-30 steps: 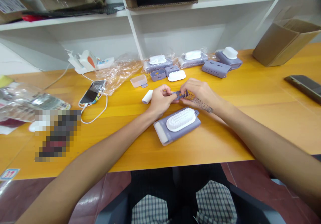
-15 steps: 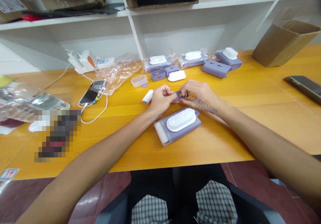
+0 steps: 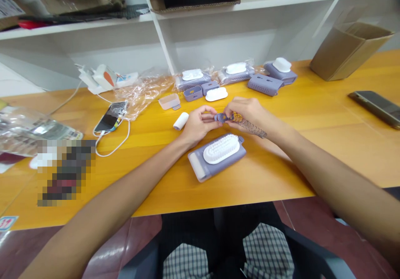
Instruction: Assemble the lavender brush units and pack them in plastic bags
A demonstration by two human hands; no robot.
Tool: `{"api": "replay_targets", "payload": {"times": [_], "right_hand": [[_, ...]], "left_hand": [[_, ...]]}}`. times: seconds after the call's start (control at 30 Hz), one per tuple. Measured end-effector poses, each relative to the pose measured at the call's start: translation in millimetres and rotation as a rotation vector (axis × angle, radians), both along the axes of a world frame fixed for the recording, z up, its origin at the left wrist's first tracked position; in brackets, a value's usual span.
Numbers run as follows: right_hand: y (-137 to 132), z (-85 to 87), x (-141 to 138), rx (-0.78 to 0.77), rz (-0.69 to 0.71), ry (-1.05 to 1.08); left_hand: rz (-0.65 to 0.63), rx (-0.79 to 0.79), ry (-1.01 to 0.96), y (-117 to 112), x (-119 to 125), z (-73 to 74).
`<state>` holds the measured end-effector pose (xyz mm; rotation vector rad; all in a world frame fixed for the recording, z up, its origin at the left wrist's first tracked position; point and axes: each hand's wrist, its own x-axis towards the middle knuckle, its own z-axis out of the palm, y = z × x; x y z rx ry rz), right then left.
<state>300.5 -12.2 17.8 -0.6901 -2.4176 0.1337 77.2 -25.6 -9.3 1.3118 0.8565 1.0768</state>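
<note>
Between my two hands is a small purple-grey plastic part [image 3: 220, 118], with a thin metal coil spring [image 3: 252, 128] trailing from it to the right under my wrist. My left hand [image 3: 197, 125] pinches the part's left end with thumb and fingers. My right hand [image 3: 246, 110] is closed around its other end, where the spring begins; the exact grip is hidden. Just in front of the hands lies a purple-grey case with a white bristle brush [image 3: 221, 149] on top. A short white cylinder [image 3: 181, 121] rests beside my left hand.
Behind the hands are a clear tray [image 3: 169, 101], purple shells [image 3: 265, 84], a loose white brush head [image 3: 216, 94] and several wrapped brushes. A charging phone [image 3: 111, 116] lies left, another phone [image 3: 376, 107] right. A cardboard box [image 3: 346, 54] stands at the back right.
The view has shifted slightly, so everything sits a little further left. My left fingers have spread somewhat around the purple-grey part. Both hands stay on the part and spring.
</note>
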Motion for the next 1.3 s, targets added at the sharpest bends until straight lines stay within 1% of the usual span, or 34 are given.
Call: {"api": "replay_targets", "payload": {"times": [0.17, 0.3, 0.47, 0.6, 0.73, 0.87, 0.97, 1.1, 1.3], "right_hand": [[-7.7, 7.7, -3.0, -0.044, -0.018, -0.055], [-13.0, 9.6, -7.5, -0.05, -0.032, -0.071], [-9.8, 3.8, -5.4, -0.061, -0.012, -0.035], [-2.6, -2.6, -3.9, -0.035, 0.002, 0.057], [0.5, -4.4, -5.6, -0.022, -0.032, 0.073], [0.9, -7.3, -7.5, -0.024, -0.075, 0.091], [0.3, -10.3, -8.9, -0.053, -0.078, 0.122], [-2.3, -11.1, -9.8, -0.125, -0.098, 0.192], [-4.2, -7.2, -8.2, -0.205, -0.087, 0.2]], "left_hand": [[0.0, 0.025, 0.043, 0.2, 0.9, -2.2], [-0.028, 0.04, 0.076, 0.7, 0.7, -2.3], [-0.037, 0.037, 0.092, 1.2, -1.4, -1.4], [-0.022, -0.028, 0.04, -0.4, -1.0, 0.7], [0.005, -0.094, -0.034, -2.7, 2.0, 4.2], [0.04, -0.121, -0.026, -3.2, 3.9, 5.9], [0.068, -0.125, -0.015, -2.8, 4.7, 4.6], [0.116, -0.092, -0.01, -3.1, 5.4, 2.9], [0.077, -0.144, 0.038, -3.1, 1.2, 8.3]]}}
